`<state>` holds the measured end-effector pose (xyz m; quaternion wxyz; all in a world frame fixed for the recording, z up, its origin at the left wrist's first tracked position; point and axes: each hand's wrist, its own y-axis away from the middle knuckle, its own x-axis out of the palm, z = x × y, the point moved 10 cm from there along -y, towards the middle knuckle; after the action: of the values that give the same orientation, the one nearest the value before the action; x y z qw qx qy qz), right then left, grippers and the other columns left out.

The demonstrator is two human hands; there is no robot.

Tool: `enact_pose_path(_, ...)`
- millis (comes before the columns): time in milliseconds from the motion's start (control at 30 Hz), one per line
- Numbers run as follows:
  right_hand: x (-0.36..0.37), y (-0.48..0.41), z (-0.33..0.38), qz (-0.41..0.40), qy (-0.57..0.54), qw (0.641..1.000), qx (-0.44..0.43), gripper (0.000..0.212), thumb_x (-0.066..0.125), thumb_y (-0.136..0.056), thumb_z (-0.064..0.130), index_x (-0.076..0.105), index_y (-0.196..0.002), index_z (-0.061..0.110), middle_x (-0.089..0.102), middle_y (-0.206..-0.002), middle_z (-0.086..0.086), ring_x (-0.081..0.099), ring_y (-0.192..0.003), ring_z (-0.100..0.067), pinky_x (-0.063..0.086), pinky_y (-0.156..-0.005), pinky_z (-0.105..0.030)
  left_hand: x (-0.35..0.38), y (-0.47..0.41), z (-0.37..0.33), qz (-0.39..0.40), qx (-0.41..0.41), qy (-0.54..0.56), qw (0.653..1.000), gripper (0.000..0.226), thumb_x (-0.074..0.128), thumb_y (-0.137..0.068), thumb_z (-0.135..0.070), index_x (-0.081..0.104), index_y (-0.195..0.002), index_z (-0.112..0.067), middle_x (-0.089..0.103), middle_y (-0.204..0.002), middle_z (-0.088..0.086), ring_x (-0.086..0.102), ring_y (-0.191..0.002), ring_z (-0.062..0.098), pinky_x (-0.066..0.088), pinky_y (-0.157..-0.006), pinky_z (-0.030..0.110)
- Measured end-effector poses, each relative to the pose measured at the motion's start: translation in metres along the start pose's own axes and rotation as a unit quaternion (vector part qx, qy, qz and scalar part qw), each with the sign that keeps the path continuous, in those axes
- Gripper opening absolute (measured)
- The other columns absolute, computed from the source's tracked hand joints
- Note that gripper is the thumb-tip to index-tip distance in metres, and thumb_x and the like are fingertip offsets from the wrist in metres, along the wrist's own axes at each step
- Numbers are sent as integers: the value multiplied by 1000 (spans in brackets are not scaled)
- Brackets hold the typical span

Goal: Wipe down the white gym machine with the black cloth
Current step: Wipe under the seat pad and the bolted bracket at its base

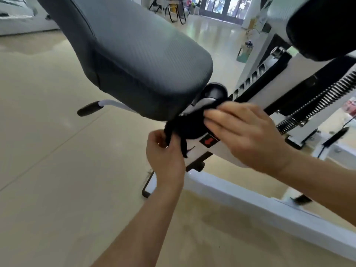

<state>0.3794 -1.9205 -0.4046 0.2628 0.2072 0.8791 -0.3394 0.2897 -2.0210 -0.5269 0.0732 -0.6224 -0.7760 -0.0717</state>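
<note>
The white gym machine (227,191) fills the right half, with a grey padded seat (134,60) tilted above its white frame. The black cloth (187,126) is draped over the frame's post just under the seat's front edge. My right hand (244,133) lies on the cloth with fingers nearly straight, pressing it against the post. My left hand (163,153) pinches a hanging corner of the cloth between thumb and fingers, just below and left of the seat. A red and black label (209,140) shows on the post beneath the cloth.
A black-gripped white handle (92,107) sticks out to the left under the seat. A coiled black spring (317,101) and a black pad (323,26) sit at the right. Beige floor spreads to the left; chairs (177,12) and glass doors stand far back.
</note>
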Motion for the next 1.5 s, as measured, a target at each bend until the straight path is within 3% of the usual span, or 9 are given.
enact_pose_path(167, 23, 38, 8, 81, 4, 996, -37, 29, 46, -99, 5, 73, -110, 8, 69, -121, -7, 63, -107, -28, 49, -83, -38, 20, 12, 14, -9, -56, 18, 998, 5, 55, -94, -9, 56, -91, -14, 59, -90, 2, 59, -71, 3, 46, -51, 8)
enact_pose_path(300, 12, 41, 3, 88, 8, 995, -50, 28, 46, -99, 6, 74, -100, 9, 70, -115, -5, 60, -104, -27, 48, -81, -37, 47, 39, 15, 116, 12, -52, 992, 19, 64, -85, -17, 57, -85, -35, 60, -94, 0, 60, -82, 19, 54, -77, 45)
enact_pose_path(433, 3, 28, -17, 54, 38, 995, -72, 24, 54, -97, 6, 71, -114, 9, 67, -125, -6, 63, -102, -27, 48, -84, -37, 41, 25, 11, 60, -19, 15, 998, 9, 64, -79, -34, 63, -87, -29, 65, -80, -8, 66, -75, 29, 57, -66, 56)
enact_pose_path(600, -32, 41, -67, 21, 94, 995, 15, 25, 49, -97, 6, 72, -107, 8, 67, -125, -6, 56, -102, -24, 44, -81, -37, 83, 69, -64, 138, 140, -1, 981, 19, 70, -84, -14, 61, -91, -29, 61, -93, -3, 60, -84, 10, 49, -76, 19)
enact_pose_path(733, -71, 41, -102, -79, 148, 981, 95, 15, 64, -92, 6, 74, -102, 10, 70, -118, -7, 57, -104, -25, 46, -82, -38, 116, 77, -121, 127, 290, -38, 948, 19, 66, -81, -3, 68, -99, -12, 56, -95, -5, 53, -84, 4, 38, -78, 3)
enact_pose_path(933, -94, 47, -126, -126, 149, 961, 195, 22, 54, -99, 11, 74, -110, 13, 69, -116, -12, 51, -105, -28, 45, -83, -40, 121, 82, -128, 107, 381, -121, 910, 19, 68, -83, -10, 72, -101, -7, 60, -92, -3, 51, -79, 3, 39, -74, 3)
enact_pose_path(1167, -94, 39, -122, -79, 159, 968, 178, 20, 61, -93, 19, 73, -109, 21, 68, -114, -8, 49, -105, -25, 43, -83, -38, 120, 93, -124, 127, 331, -157, 922, 8, 63, -90, -11, 71, -89, -8, 57, -83, -11, 55, -74, 2, 39, -64, 5)
enact_pose_path(1367, -152, 43, -183, -108, 201, 935, 272, 32, 67, -89, 25, 68, -120, 22, 52, -118, -11, 41, -101, -31, 33, -81, -41, 178, 154, -184, 221, 426, -167, 861, 52, 40, -93, -41, 47, -135, -12, 42, -123, 2, 46, -101, 11, 32, -82, 11)
enact_pose_path(1500, -194, 37, -230, -119, 211, 914, 325, 35, 61, -91, 27, 65, -125, 19, 58, -116, -18, 38, -103, -32, 36, -81, -44, 204, 174, -234, 222, 470, -190, 833, 59, 36, -100, -45, 24, -151, -20, 26, -138, -8, 41, -112, 6, 34, -81, 21)
